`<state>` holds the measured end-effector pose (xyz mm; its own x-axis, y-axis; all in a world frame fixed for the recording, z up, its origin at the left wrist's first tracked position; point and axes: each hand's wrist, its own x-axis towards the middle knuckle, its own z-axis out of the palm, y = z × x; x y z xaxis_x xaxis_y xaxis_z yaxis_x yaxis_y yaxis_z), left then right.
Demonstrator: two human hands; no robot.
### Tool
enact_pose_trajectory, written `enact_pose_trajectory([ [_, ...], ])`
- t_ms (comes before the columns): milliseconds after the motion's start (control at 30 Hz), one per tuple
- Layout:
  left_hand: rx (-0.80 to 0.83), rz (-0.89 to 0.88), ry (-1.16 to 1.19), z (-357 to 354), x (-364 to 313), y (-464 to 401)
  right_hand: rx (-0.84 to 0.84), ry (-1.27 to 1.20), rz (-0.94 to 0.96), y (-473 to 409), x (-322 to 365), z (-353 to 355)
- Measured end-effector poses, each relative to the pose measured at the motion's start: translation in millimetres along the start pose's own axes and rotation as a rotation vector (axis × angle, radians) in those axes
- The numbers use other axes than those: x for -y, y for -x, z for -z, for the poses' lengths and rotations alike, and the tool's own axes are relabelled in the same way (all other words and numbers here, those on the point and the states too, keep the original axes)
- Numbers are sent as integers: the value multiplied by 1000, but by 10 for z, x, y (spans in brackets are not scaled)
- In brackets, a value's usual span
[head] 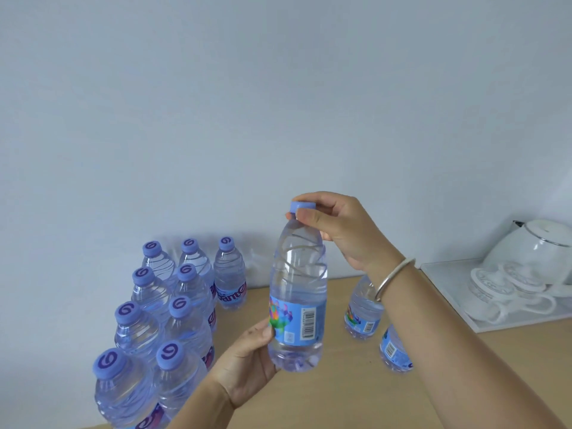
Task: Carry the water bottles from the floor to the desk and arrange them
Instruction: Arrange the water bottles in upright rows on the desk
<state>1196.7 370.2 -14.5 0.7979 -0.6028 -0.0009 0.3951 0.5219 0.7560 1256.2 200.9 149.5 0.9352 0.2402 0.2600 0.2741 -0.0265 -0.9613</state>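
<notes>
A clear water bottle [297, 292] with a blue cap and a blue label is held upright above the wooden desk [337, 394]. My right hand [343, 230] pinches its cap and neck from the right. My left hand [247, 363] grips its lower part from the left, thumb on the label. Several matching bottles [173, 308] stand in two rows at the desk's left side. Two more bottles [363, 311] stand on the right, partly hidden behind my right forearm.
A white tray [445, 292] at the right holds upturned white cups [495, 292] and a white kettle [535, 246]. A pale wall runs along the back of the desk. A bangle circles my right wrist.
</notes>
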Motion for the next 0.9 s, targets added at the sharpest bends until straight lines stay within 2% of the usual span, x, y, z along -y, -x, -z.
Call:
enact_pose_trajectory([
  [67,-71,-28,-8,-82,-37,-18,-117,-39,36,-16,-32,-56],
  [100,-111,-47,-20,-111,-56,-26,-117,2,45,-19,-51,-67],
  [200,-181,-96,-69,-134,-131,-5,90,257,-55,4,-122,-109],
  [233,-200,-102,-72,-127,-156,9,112,289,-108,17,-163,-136],
  [333,-262,-105,-86,-134,-210,72,-14,261,-117,42,-266,-214],
  [400,-280,-102,-81,-136,-223,104,-36,213,-93,39,-301,-258],
  [533,-297,-119,-25,-92,-240,155,35,58,-92,6,-354,-260],
  [633,-172,-68,48,-96,-232,230,158,-168,-66,-18,-416,-267],
  [700,-155,-23,81,-90,-213,250,251,-338,-88,-19,-454,-316],
  [767,-111,-35,-52,-119,-210,261,262,-435,-194,-29,-466,-347],
  [800,-114,-55,-86,-141,-223,259,249,-402,-235,-40,-465,-346],
  [833,-154,-70,-94,-148,-237,252,225,-264,-241,-52,-449,-333],
  [900,-276,-113,-99,-155,-259,226,126,206,-196,-61,-414,-304],
])
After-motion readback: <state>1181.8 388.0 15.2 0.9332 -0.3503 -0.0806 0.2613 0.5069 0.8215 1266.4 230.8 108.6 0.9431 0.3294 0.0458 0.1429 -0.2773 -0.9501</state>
